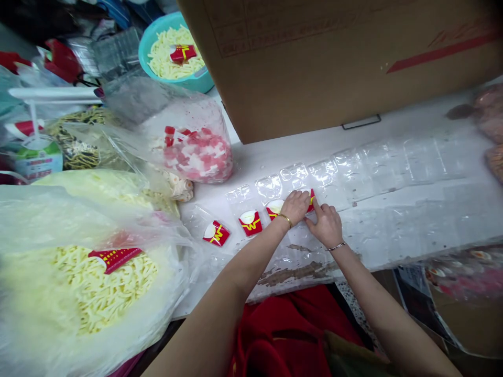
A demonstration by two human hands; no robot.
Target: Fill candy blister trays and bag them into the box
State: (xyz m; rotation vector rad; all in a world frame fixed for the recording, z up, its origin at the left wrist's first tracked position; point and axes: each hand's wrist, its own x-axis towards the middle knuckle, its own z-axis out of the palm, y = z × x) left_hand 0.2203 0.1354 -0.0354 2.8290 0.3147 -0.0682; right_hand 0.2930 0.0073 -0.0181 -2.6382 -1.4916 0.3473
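Observation:
A small red toy fries carton with yellow marks lies in a clear plastic pouch between my hands, partly covered. My left hand rests over its left side, fingers bent and close together. At the right edge of the carton, my right hand is closed with the index finger and thumb against it. Left of my hands, another carton is partly hidden by my left wrist. Further left lie a carton in a pouch and one more fries carton, tilted, in a clear pouch.
A strip of clear plastic pouches stretches right along the white table. Behind stands a large cardboard box. Leftward are a bag of pale yellow fries pieces, a bag of pink-and-white pieces and a turquoise basin.

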